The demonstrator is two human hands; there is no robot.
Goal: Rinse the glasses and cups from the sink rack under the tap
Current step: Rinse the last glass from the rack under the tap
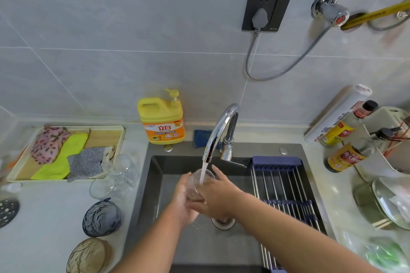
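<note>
Water runs from the chrome tap (218,133) into a clear glass (197,184) held upright over the dark sink (155,195). My left hand (183,201) cups the glass from the left and below. My right hand (216,195) wraps round its right side, fingers curled on the base. The roll-up sink rack (286,186) lies across the right of the sink with nothing on it. Two clear glasses (115,177) stand on the counter left of the sink, with a blue glass bowl (102,217) and a brownish glass bowl (88,255) nearer me.
A yellow dish-soap bottle (162,117) stands behind the sink, beside a blue sponge (202,138). A tray with cloths (64,153) sits at the left. Sauce bottles (341,137), a pot with glass lid (386,204) and a utensil holder crowd the right counter.
</note>
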